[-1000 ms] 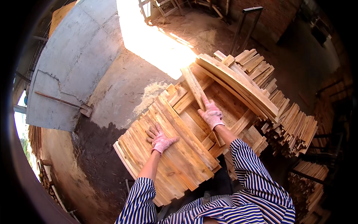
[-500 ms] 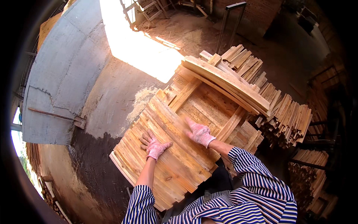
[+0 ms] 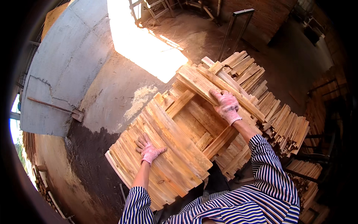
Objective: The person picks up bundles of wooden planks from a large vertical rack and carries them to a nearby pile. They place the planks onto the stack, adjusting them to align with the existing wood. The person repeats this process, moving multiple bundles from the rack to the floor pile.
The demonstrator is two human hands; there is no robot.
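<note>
My left hand [image 3: 150,151], in a pinkish-white knit glove, lies flat with spread fingers on a row of wooden planks [image 3: 167,171] set side by side. Farther off to the right, my gloved right hand [image 3: 226,106] is closed over the edge of a wooden board [image 3: 194,82]. This board leans beside another long board [image 3: 238,95] at the far side of the work surface. Between my hands is a recessed wooden section [image 3: 186,121] bordered by crosswise wooden bars [image 3: 220,143]. The fingertips of my right hand are partly hidden by the board's edge.
Stacked narrow wood strips [image 3: 285,125] stand to the right, with another pile [image 3: 304,175] lower down. A long-handled tool [image 3: 76,115] rests on the floor by the pale curved slab [image 3: 56,74] at left. A metal frame [image 3: 227,33] stands beyond the boards.
My right hand has moved from the planks up and right onto the far board and taken hold of it. That board has separated from the one behind it. My left hand stays flat on the planks.
</note>
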